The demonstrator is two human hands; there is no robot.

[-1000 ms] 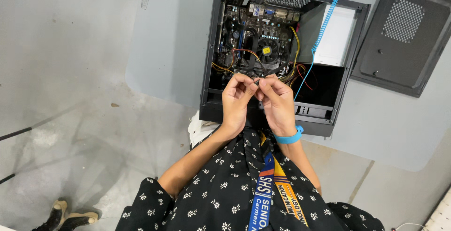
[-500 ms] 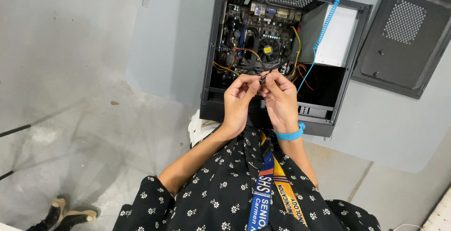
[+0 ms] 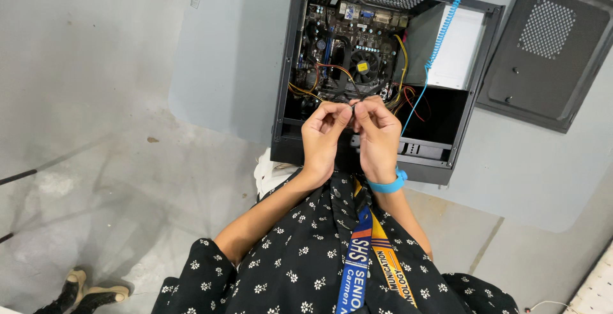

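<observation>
Pinching a thin black cable [image 3: 353, 102] crosswise, left hand [image 3: 322, 136] and right hand [image 3: 378, 136] are met above the computer case [image 3: 290, 65] front edge.

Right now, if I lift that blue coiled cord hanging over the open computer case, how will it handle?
The blue coiled cord would probably feel light and floppy, stretching springily, since its thin coils drape loosely over the open computer case. It may snag on the case edge.

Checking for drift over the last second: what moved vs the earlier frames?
Little changed. Both hands stayed together over the open computer case, left hand and right hand still pinching a small dark cable between the fingertips; they shifted only slightly. Side panel, coiled blue cord and blue wrist strap are unchanged.
</observation>
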